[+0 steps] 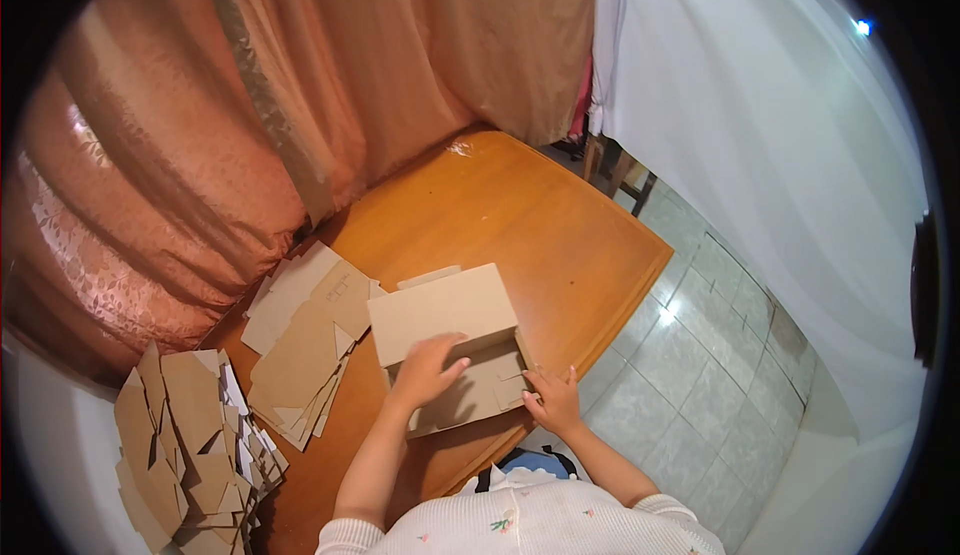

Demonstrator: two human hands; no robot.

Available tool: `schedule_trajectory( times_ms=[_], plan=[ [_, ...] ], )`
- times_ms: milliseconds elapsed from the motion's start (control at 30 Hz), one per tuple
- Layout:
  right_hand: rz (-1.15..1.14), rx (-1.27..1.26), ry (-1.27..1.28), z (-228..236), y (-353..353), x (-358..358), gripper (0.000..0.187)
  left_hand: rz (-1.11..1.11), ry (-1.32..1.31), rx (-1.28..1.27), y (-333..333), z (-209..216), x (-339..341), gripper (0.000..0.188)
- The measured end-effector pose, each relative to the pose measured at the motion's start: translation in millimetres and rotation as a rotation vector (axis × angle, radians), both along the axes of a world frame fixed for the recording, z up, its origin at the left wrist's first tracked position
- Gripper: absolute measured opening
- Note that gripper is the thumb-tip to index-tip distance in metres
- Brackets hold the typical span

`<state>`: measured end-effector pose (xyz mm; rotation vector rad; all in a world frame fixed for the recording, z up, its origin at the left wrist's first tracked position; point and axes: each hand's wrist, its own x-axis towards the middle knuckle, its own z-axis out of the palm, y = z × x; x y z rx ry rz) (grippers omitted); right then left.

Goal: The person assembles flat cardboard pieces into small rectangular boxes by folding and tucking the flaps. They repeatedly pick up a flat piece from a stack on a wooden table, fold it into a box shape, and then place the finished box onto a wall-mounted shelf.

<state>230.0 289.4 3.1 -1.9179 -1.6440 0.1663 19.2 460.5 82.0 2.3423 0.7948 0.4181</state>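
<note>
A brown cardboard box (446, 315) sits on the wooden table in front of me, its lid panel raised at the far side and its inside partly showing. My left hand (428, 373) reaches over the near left part of the box, thumb apart from the fingers, with nothing held. At the box's right front corner, my right hand (553, 400) touches the side wall with its fingers spread. Whether the left fingertips touch the lid panel's lower edge I cannot tell.
Several flat cardboard blanks (300, 355) lie left of the box. A taller pile of folded cardboard (200, 445) stands at the near left. An orange curtain (380, 65) borders the table (540, 220); a white cloth (760, 155) hangs at right above the tiled floor (690, 355).
</note>
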Motion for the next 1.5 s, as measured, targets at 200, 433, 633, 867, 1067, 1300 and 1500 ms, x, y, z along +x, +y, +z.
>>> schedule_trajectory(
  times_ms=[200,433,633,867,1067,1300,1500],
  plan=[
    [0.07,0.045,0.111,-12,6,25,0.038,0.803,-0.292,0.106,8,-35,-24,0.079],
    [0.036,0.084,0.157,-14,14,23,0.037,0.911,-0.745,-0.613,24,-40,-26,0.085],
    [0.049,0.21,0.191,-14,17,20,0.052,0.824,-0.934,-0.335,20,-23,-28,0.063],
    [0.013,0.366,0.376,9,37,23,0.078,0.725,-0.734,0.13,-27,-20,-15,0.077],
    [0.103,0.367,0.678,22,63,15,0.088,0.705,-0.566,0.389,-66,-56,-17,0.102],
    [0.11,0.173,0.297,9,42,30,0.087,0.612,-0.264,0.625,-91,-86,-37,0.07],
    [0.196,0.228,0.284,-26,33,37,0.087,0.513,-0.127,0.697,-106,-99,-41,0.052]
  ],
)
